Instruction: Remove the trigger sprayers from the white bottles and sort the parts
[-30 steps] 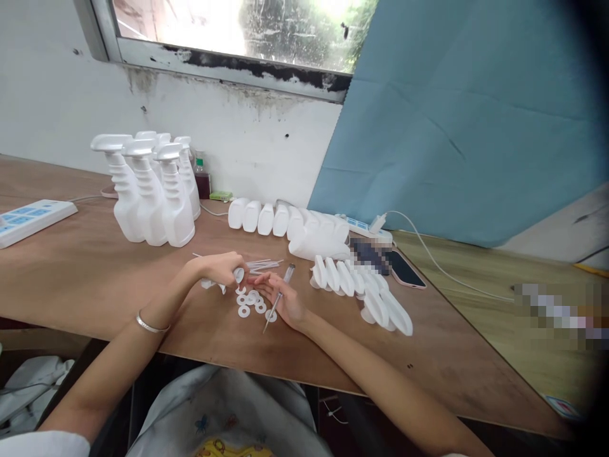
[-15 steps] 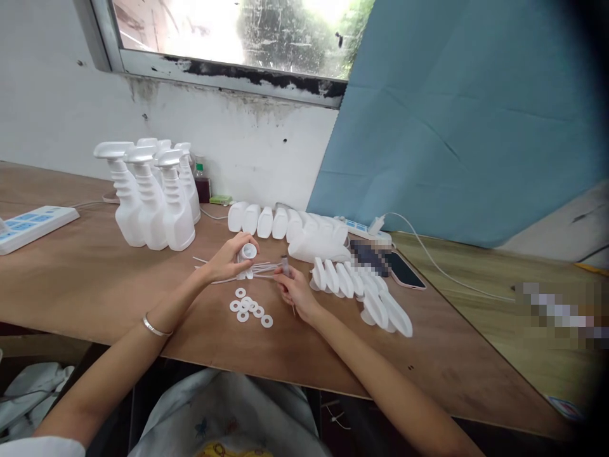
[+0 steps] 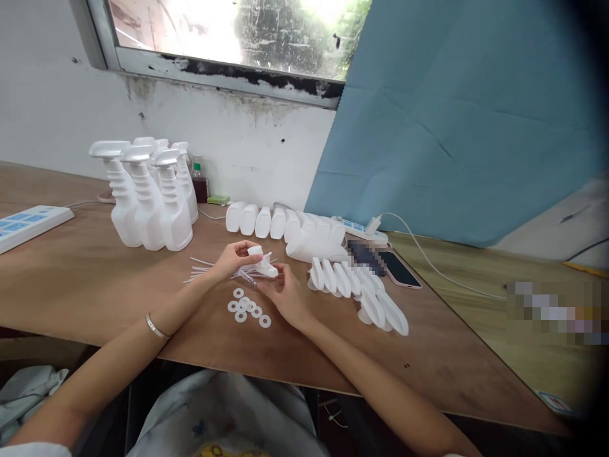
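Note:
My left hand (image 3: 234,259) is closed round a white spray trigger head (image 3: 262,261), held just above the wooden table (image 3: 85,279). My right hand (image 3: 284,293) meets it from the right, fingers curled on a thin clear-handled tool (image 3: 248,277) whose tip points at the trigger head. Several white washers (image 3: 247,310) lie on the table just below both hands. Thin clear dip tubes (image 3: 200,266) lie to the left of my left hand.
Assembled white spray bottles (image 3: 150,197) stand at the back left. A row of bottles without heads (image 3: 280,222) lies behind the hands. Loose trigger heads (image 3: 361,292) lie to the right, beside a phone (image 3: 398,268). Power strips (image 3: 28,222) sit far left and behind.
My left hand lifted the trigger head off the table and turned it. My right hand picked the tool up from the table and brought it to the trigger head.

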Available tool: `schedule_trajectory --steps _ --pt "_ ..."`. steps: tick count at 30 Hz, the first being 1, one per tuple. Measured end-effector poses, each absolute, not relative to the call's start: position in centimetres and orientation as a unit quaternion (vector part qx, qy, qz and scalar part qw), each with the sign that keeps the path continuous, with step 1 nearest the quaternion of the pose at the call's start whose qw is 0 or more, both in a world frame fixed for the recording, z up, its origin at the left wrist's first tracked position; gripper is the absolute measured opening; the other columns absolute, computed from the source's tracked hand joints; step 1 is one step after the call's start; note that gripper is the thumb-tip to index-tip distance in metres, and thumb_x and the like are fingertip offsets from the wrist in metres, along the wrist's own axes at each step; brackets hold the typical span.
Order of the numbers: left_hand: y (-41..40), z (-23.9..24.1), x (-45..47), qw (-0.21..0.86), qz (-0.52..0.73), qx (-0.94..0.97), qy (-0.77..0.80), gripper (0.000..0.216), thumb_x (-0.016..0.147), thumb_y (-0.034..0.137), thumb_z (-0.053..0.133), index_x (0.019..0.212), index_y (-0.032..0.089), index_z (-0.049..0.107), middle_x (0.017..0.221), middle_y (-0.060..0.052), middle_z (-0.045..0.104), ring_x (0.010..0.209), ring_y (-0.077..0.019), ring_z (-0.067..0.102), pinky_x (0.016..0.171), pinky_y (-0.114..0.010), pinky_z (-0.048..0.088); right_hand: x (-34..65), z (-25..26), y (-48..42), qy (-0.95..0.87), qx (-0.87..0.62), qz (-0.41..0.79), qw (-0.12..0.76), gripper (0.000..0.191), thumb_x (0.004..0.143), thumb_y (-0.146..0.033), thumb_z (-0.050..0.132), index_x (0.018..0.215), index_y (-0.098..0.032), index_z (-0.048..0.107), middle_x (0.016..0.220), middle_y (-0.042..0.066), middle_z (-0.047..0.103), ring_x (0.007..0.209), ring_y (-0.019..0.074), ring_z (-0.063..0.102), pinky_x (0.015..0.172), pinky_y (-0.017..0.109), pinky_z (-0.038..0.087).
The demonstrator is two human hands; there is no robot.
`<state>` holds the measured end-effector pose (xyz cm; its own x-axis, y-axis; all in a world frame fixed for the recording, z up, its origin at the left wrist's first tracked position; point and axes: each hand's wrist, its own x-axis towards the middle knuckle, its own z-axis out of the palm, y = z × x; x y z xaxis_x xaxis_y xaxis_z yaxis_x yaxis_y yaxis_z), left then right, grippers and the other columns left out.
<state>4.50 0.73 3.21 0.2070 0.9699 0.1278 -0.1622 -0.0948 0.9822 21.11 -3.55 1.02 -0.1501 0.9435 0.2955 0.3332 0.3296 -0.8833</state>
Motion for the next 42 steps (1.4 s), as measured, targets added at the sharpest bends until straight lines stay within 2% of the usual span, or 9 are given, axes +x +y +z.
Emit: schedule_trajectory --steps 5,10,12,16,21,28,36,39,42 --pt "0.1 2.5 5.7 0.642 0.507 0.488 0.305 0.032 0.059 0.030 0.074 0.081 0.011 0.060 0.076 -0.003 0.064 0.071 -0.0141 0.060 0.076 -0.030 0.044 21.0 2.2 -4.2 -0.663 -0.436 0.299 0.530 0.017 0.077 -0.036 0.053 0.081 -0.020 0.051 0.083 0.002 0.059 0.076 0.0159 0.055 0.073 0.031 0.044" --pt "0.1 1.8 6.2 0.663 0.449 0.528 0.284 0.037 0.066 0.034 0.069 0.094 0.012 0.060 0.097 -0.010 0.064 0.089 -0.0200 0.060 0.083 -0.035 0.043 23.5 4.4 -5.7 -0.664 -0.468 0.173 0.557 0.012 0.077 -0.032 0.054 0.078 -0.021 0.051 0.073 0.000 0.057 0.071 0.0145 0.054 0.068 0.027 0.043" --pt "0.4 1.7 6.0 0.650 0.451 0.521 0.320 0.037 0.067 0.036 0.068 0.095 0.013 0.059 0.100 -0.010 0.063 0.092 -0.0207 0.059 0.082 -0.034 0.043 25.6 5.5 -7.1 -0.668 -0.513 0.084 0.532 0.012 0.076 -0.032 0.054 0.078 -0.021 0.053 0.070 -0.001 0.057 0.066 0.0142 0.053 0.065 0.027 0.042" --pt "0.8 2.1 5.4 0.617 0.491 0.484 0.381 0.031 0.064 0.036 0.067 0.086 0.015 0.060 0.090 -0.006 0.064 0.084 -0.0177 0.059 0.074 -0.029 0.044 30.6 6.2 -10.2 -0.644 -0.626 -0.038 0.438 0.018 0.072 -0.037 0.055 0.078 -0.020 0.056 0.064 0.000 0.058 0.055 0.0138 0.052 0.058 0.027 0.040" --pt "0.8 2.6 5.1 0.606 0.516 0.447 0.407 0.027 0.058 0.031 0.067 0.078 0.015 0.058 0.077 -0.002 0.062 0.073 -0.0151 0.058 0.063 -0.025 0.042 33.6 4.2 -11.6 -0.616 -0.713 -0.067 0.326 0.024 0.071 -0.042 0.052 0.071 -0.019 0.057 0.057 0.001 0.059 0.050 0.0163 0.053 0.050 0.027 0.035" --pt "1.0 2.3 5.1 0.609 0.503 0.455 0.410 0.025 0.058 0.031 0.067 0.074 0.015 0.058 0.071 -0.001 0.060 0.070 -0.0135 0.056 0.062 -0.023 0.040 33.6 3.0 -10.4 -0.631 -0.733 -0.103 0.232 0.018 0.075 -0.033 0.048 0.069 -0.019 0.058 0.064 0.004 0.062 0.059 0.0198 0.056 0.051 0.028 0.031" --pt "0.9 2.4 5.0 0.602 0.486 0.481 0.413 0.021 0.060 0.031 0.065 0.072 0.016 0.057 0.067 0.001 0.057 0.067 -0.0136 0.055 0.060 -0.023 0.039 34.4 2.2 -10.1 -0.643 -0.704 -0.157 0.259 0.035 0.083 -0.045 0.041 0.084 -0.016 0.061 0.071 0.008 0.063 0.062 0.0196 0.054 0.054 0.028 0.033" --pt "0.9 2.4 5.1 0.602 0.487 0.479 0.414 0.022 0.059 0.032 0.065 0.071 0.016 0.057 0.067 0.001 0.057 0.066 -0.0135 0.054 0.060 -0.023 0.040 35.2 2.7 -10.4 -0.618 -0.701 -0.224 0.277 0.039 0.084 -0.047 0.040 0.087 -0.014 0.062 0.077 0.010 0.062 0.070 0.0218 0.053 0.060 0.030 0.035" --pt "0.9 2.4 5.1 0.606 0.493 0.471 0.409 0.022 0.058 0.031 0.066 0.071 0.016 0.056 0.066 0.001 0.056 0.064 -0.0123 0.053 0.058 -0.022 0.039 36.5 3.1 -10.5 -0.602 -0.706 -0.284 0.242 0.037 0.083 -0.043 0.042 0.089 -0.013 0.064 0.084 0.013 0.060 0.081 0.0258 0.049 0.069 0.034 0.035"
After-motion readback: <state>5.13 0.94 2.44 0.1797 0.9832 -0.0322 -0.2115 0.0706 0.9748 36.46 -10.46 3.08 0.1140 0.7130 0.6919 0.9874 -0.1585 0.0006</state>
